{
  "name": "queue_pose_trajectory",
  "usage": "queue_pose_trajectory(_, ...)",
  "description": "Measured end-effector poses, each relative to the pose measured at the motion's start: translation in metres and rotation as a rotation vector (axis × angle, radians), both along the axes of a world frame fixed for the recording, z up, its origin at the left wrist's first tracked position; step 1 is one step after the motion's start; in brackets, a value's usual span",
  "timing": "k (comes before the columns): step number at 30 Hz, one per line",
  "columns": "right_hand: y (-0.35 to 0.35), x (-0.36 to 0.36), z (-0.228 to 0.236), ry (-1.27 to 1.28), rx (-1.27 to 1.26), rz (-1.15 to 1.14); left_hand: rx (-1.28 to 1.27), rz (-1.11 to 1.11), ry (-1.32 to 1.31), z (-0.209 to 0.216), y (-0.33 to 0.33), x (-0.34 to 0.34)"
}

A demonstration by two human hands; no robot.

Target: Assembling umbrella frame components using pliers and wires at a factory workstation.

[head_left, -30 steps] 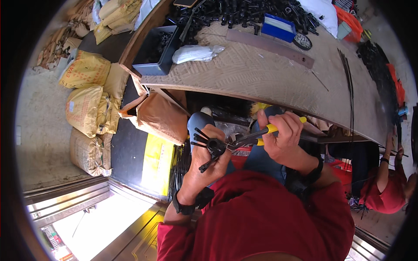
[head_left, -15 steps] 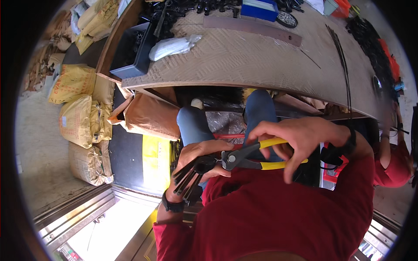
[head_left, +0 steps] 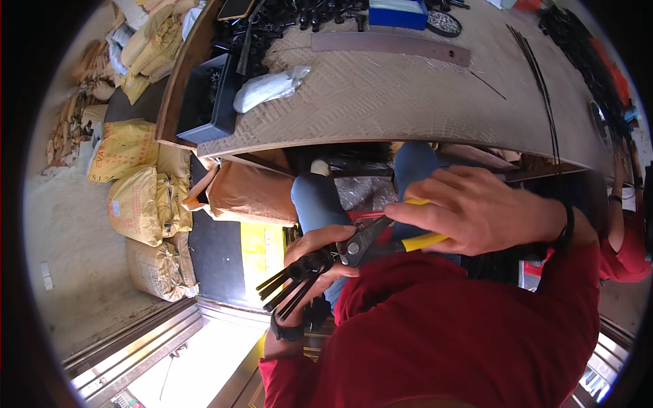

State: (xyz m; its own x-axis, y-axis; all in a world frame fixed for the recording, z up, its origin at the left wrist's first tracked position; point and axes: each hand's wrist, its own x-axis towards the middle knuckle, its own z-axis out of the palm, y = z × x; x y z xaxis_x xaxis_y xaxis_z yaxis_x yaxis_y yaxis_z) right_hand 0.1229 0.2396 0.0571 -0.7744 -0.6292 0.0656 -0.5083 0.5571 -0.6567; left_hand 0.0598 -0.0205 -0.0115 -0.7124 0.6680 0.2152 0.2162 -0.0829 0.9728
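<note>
My left hand is closed around a black round hub with several thin black rods that fan out toward the lower left. Pliers with dark jaws and yellow handles are in my right hand, whose fingers wrap the handles. The pliers' head rests against the hub beside my left fingertips. What lies between the jaws is hidden. Both hands are above my lap, in front of the table's near edge.
On the table lie a flat metal bar, a plastic bag, long black rods and a blue box. A grey bin stands at its left. Sacks line the left side. A co-worker's red sleeve is at far right.
My right hand has closed the pliers' handles closer together, and its spread fingers now wrap them. The hub and rods have shifted slightly left and down in the view.
</note>
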Motion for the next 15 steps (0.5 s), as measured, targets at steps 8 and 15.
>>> queue_pose_trajectory(8, 0.006, -0.002, -0.004, -0.566, -0.237, 0.009, 0.025, -0.243, 0.081, 0.003, 0.000, -0.013)
queue_pose_trajectory(15, -0.006, 0.003, -0.037, 0.330, 0.214, -0.172, -0.101, 0.066, 0.069, 0.000, 0.005, 0.003)
